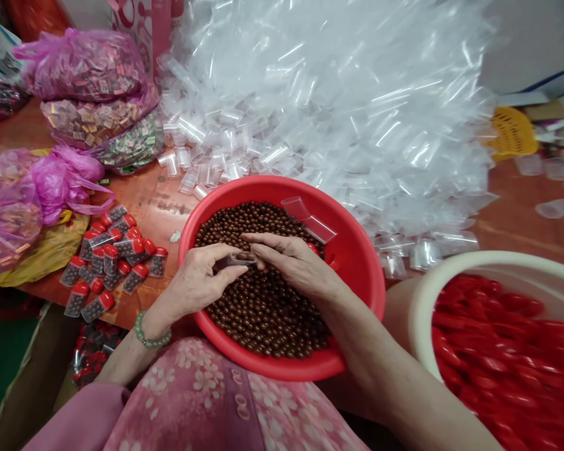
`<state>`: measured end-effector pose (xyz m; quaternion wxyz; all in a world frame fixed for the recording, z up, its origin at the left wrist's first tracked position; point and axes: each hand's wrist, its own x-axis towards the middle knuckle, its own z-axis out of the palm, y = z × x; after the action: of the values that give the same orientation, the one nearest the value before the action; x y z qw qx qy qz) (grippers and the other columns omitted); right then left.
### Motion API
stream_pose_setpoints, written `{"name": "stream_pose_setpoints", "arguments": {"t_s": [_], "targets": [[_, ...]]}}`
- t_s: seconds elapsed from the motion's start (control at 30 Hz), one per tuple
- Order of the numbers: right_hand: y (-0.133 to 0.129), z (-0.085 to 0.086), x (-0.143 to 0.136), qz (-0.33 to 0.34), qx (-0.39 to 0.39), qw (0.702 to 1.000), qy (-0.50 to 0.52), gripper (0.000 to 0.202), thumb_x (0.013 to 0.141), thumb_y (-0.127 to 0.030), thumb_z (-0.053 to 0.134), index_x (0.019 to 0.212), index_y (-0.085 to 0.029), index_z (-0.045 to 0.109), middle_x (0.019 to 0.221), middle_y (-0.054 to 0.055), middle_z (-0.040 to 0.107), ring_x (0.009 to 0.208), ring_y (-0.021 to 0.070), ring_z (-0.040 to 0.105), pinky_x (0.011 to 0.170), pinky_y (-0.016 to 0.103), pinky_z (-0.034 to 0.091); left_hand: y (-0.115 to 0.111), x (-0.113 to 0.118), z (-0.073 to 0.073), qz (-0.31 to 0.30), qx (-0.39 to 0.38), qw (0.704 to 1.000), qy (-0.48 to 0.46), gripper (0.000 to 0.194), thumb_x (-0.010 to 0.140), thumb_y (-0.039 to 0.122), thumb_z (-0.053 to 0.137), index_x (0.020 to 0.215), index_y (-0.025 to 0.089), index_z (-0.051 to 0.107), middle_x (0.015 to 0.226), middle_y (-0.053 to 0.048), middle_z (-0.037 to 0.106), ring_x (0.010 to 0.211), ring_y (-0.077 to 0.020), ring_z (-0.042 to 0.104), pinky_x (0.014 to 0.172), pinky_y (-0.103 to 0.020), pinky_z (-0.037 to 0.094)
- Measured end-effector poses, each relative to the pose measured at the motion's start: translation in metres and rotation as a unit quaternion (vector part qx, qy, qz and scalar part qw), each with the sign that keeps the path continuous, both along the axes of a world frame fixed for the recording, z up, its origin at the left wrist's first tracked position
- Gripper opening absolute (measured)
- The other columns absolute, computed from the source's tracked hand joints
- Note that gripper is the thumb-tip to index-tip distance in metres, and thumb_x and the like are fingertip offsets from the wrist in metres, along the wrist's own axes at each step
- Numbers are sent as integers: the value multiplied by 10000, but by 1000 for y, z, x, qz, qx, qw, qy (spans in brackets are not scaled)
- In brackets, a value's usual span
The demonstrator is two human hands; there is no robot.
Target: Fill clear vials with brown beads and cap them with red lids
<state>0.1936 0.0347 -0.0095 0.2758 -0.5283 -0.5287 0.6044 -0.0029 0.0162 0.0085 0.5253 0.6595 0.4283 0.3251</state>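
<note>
My left hand [195, 279], with a green bead bracelet at the wrist, is closed around a small clear plastic container [241, 257] with brown balls inside. My right hand [297, 264] meets the container's open end, its fingers bent together; whatever they pinch is hidden. Both hands are over a red basin [377, 282] holding many glossy brown chocolate balls [272, 319]. Inside the basin, two empty clear containers [320, 229] lean at the far right side, and a red piece [313, 248] shows partly behind my right wrist.
Filled containers with red caps [117, 247] lie left of the basin. Pink plastic bags [89, 66] stand behind them. A large heap of clear containers [319, 113] covers the back. At right, a white tub [420, 313] holds red caps [502, 357]; a yellow perforated scoop [512, 133] lies beyond.
</note>
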Motion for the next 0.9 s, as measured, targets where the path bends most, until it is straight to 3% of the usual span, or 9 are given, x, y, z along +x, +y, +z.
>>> {"name": "stream_pose_setpoints", "arguments": {"t_s": [0.17,0.27,0.4,0.57,0.7,0.8,0.9], "targets": [[1,0,-6,-53,-5,997,56,378,705,-453,755,912,-187,584,663,-36,594,600,112,570,590,259,460,2,1,4,-9,-41,999,-27,215,873,241,622,1043,146,713,955,-47,741,848,-137,659,762,-234,492],[1,0,-6,-61,5,996,58,378,671,-461,793,781,-196,546,626,-32,608,563,111,588,548,244,470,5,1,-1,-22,-88,992,-82,225,860,253,644,1048,148,707,988,-52,740,874,-135,663,795,-238,497],[1,0,-5,-64,22,996,54,408,691,-532,764,786,-190,561,593,-18,623,544,123,597,524,245,469,6,3,-9,-17,-121,985,-122,222,851,251,649,1035,140,703,960,-50,741,858,-131,664,805,-245,502],[-1,-3,-5,-43,101,994,-13,307,780,-486,683,795,-193,592,627,-13,620,589,133,586,576,266,462,0,2,2,-7,-63,997,-46,224,860,230,633,1053,148,710,957,-45,739,853,-137,665,791,-246,503],[-2,-6,-3,4,173,979,-104,170,850,-357,594,880,-198,650,827,35,700,765,178,637,731,320,497,-2,1,10,1,39,999,13,207,854,179,629,1039,137,711,965,-54,736,848,-139,658,785,-249,501],[-2,-6,3,3,235,956,-175,149,871,-311,572,929,-205,659,912,55,710,839,202,651,792,346,504,-1,1,8,9,75,996,39,179,858,172,625,1007,126,713,949,-63,738,833,-138,656,784,-255,504],[-3,-4,15,-20,301,912,-278,132,886,-285,561,914,-201,659,935,77,697,863,219,647,803,361,506,-2,0,5,11,75,997,32,173,851,178,639,999,129,714,942,-65,744,825,-141,669,770,-254,517]]}}
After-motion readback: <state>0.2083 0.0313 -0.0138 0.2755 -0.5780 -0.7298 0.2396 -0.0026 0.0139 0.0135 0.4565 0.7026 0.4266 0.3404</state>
